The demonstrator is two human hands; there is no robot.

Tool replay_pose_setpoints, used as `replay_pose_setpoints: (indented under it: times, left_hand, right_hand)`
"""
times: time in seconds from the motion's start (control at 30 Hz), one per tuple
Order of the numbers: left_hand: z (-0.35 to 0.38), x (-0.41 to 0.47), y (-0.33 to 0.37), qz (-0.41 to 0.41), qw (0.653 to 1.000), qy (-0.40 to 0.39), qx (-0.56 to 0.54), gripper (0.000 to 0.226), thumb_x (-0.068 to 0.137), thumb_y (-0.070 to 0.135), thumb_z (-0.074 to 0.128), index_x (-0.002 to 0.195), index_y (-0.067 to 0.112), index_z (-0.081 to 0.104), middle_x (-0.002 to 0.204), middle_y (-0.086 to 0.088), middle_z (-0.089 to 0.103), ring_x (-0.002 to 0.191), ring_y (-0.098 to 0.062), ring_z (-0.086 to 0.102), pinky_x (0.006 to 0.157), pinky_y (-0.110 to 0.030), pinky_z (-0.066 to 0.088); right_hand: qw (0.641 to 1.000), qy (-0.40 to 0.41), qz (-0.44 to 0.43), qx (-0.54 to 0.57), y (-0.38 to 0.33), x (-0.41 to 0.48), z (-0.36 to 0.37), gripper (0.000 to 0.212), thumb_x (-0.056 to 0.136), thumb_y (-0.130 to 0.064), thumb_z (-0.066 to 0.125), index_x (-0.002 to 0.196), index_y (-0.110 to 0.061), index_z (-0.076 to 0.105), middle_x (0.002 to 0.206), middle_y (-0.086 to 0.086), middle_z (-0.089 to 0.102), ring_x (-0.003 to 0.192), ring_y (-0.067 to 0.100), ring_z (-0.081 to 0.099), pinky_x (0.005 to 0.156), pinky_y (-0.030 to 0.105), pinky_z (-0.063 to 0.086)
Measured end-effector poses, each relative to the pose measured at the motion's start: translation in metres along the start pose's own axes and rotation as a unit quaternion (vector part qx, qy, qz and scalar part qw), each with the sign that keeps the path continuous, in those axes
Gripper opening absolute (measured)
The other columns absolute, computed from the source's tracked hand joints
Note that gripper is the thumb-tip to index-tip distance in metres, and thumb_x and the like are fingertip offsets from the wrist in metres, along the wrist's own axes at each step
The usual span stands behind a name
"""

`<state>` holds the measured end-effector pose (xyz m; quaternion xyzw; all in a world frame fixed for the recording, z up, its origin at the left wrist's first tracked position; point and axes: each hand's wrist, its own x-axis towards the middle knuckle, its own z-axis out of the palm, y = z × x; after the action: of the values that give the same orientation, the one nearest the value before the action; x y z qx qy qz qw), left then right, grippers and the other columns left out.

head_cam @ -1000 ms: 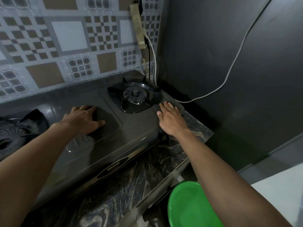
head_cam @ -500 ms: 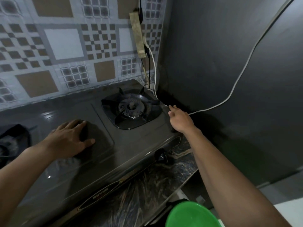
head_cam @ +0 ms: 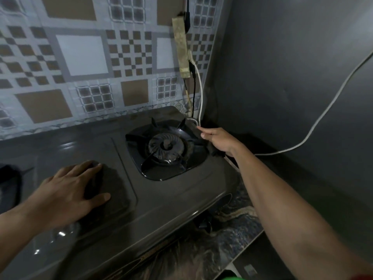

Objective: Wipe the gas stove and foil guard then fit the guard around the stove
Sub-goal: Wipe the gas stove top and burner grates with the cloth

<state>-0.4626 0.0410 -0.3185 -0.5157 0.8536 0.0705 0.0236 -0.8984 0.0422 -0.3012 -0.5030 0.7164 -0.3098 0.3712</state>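
Meanwhile the right hand (head_cam: 221,141), bunched on a dark cloth, works the gas stove (head_cam: 161,197) far-right corner; left hand (head_cam: 68,191) lies spread flat.

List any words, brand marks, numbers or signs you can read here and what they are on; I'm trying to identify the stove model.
Nothing can be read in this view.
Gas stove front panel: a gold-patterned strip along the lower edge, too blurred and cut off to show any lettering.
Control knob: no markings can be made out.
Wall strip above the stove: no legible text.
Tiled wall: pattern only, no writing.
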Motion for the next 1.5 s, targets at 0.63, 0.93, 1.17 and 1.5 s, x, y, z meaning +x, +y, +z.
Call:
replay_pose_setpoints:
  times: [0.63,0.93,1.17,1.5]
  left_hand:
    - [-0.026,0.004,-0.001,-0.052,0.997,-0.044,-0.019,0.128,0.042,0.106,0.009,0.154,0.046,0.008,0.165,0.012,0.006,0.151,-0.020,0.009,0.122,-0.041,0.017]
    - [-0.035,0.006,-0.006,-0.057,0.995,-0.058,-0.054,0.125,0.044,0.106,0.015,0.154,0.044,0.015,0.163,0.016,0.012,0.150,-0.017,0.014,0.120,-0.040,0.021]
    - [-0.046,0.009,-0.010,-0.054,0.997,-0.036,-0.051,0.077,0.088,0.048,0.060,0.154,0.034,0.024,0.161,0.013,0.025,0.146,-0.017,0.026,0.116,-0.036,0.031]
    - [-0.037,0.006,-0.022,-0.084,0.992,-0.093,-0.031,0.086,0.090,0.069,0.040,0.157,0.031,0.002,0.166,-0.001,-0.005,0.153,-0.023,-0.003,0.123,-0.045,0.010]
  right_hand:
    - [0.988,-0.072,-0.019,-0.135,-0.067,0.144,0.010,0.045,0.096,-0.028,0.062,0.138,-0.040,0.052,0.156,-0.005,0.036,0.145,0.019,0.029,0.119,0.034,0.021]
    - [0.988,-0.033,-0.029,-0.151,-0.073,0.155,0.026,0.047,0.095,-0.016,0.064,0.139,-0.009,0.049,0.147,0.014,0.048,0.136,0.025,0.045,0.114,0.039,0.036]
    - [0.974,-0.072,-0.074,-0.203,-0.108,0.149,0.044,0.032,0.097,-0.006,0.059,0.129,-0.009,0.060,0.138,0.014,0.057,0.130,0.024,0.051,0.097,0.024,0.037]
    - [0.891,-0.116,-0.041,-0.436,-0.114,0.140,0.047,0.053,0.106,-0.032,0.038,0.156,-0.029,0.020,0.165,0.007,0.009,0.151,0.029,0.010,0.120,0.040,0.010]
